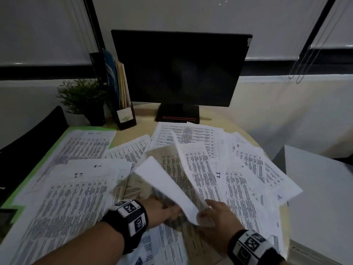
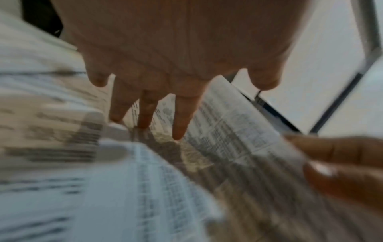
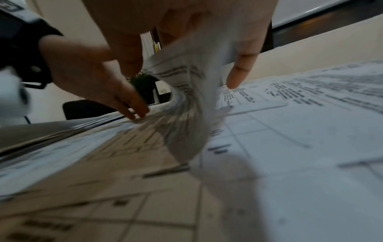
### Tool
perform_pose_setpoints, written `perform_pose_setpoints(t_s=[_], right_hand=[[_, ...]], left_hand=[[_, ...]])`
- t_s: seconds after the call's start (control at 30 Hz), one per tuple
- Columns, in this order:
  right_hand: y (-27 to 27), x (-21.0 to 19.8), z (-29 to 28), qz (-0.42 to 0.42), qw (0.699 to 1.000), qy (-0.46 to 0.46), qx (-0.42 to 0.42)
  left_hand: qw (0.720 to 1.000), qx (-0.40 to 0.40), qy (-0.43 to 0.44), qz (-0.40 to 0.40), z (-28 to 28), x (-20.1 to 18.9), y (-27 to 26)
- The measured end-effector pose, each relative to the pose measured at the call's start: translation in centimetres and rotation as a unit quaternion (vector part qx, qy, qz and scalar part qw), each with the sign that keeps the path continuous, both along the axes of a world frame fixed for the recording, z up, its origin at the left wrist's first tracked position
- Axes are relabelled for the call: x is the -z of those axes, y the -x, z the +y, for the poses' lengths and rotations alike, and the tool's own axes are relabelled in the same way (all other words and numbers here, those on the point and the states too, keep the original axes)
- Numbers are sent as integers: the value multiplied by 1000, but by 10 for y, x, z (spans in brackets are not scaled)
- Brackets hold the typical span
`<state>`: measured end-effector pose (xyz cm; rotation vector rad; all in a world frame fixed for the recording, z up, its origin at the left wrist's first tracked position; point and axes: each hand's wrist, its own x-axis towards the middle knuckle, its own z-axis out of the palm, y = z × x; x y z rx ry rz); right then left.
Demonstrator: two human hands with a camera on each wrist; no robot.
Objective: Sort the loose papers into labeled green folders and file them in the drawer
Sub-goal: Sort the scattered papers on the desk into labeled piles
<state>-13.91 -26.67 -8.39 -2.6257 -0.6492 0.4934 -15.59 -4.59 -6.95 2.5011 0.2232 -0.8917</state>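
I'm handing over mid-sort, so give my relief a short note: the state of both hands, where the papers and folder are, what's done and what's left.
Right hand: pinches the near corner of a lifted sheet, which curls up off the pile.
Left hand: fingers straight, pressing on the papers under that sheet.
Loose papers: spread over the desk, two marked "IT".
Green folder: open at the desk's left edge, printed sheets lying on it.
Done: little; most papers unsorted.
Left: sort the rest, close folders, file them. No drawer in view.
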Motion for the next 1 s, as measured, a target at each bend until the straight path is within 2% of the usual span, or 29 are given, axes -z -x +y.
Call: perform_pose_setpoints(t_s=[0.1, 0.17, 0.23, 0.3, 0.33, 0.4, 0.47, 0.5, 0.57, 0.63, 0.67, 0.83, 0.93, 1.0], right_hand=[[4, -2, 7, 22, 1000, 10, 4], [9, -5, 12, 13, 1000, 20, -20], [10, -13, 9, -28, 993, 15, -117], [2, -15, 7, 79, 988, -55, -123], [0, -16, 5, 121, 983, -114, -82], [-9, -7, -1, 65, 979, -168, 90], [-19, -1, -7, 21, 970, -87, 226], [-22, 1, -8, 33, 966, -48, 253], [-27, 0, -5, 96, 955, -20, 281], [-30, -4, -2, 171, 936, -54, 304], [-33, -4, -2, 174, 934, -62, 306], [-40, -14, -6, 44, 956, -62, 282], [-40, -26, -5, 29, 963, -46, 263], [-38, -33, -5, 6, 971, -7, 237]], left_hand=[[983, -113, 139, 28, -12, 0, -11], [963, -177, 203, -3, -15, -2, -15], [956, -223, 181, -61, -17, -1, -17], [955, -244, 140, -95, -16, 4, -20], [956, -249, 125, -94, -15, 5, -21], [953, -267, 121, -82, -13, 4, -21], [957, -261, 105, -70, -12, 5, -20], [962, -250, 85, -68, -13, 3, -19], [969, -234, 50, -67, -15, 1, -15], [967, -239, 49, -70, -17, 0, -12], [964, -246, 61, -79, -18, 1, -10], [910, -316, 134, -234, -14, 0, -3], [885, -276, 155, -341, -12, -11, -4], [889, -217, 129, -382, -12, -11, -11]])
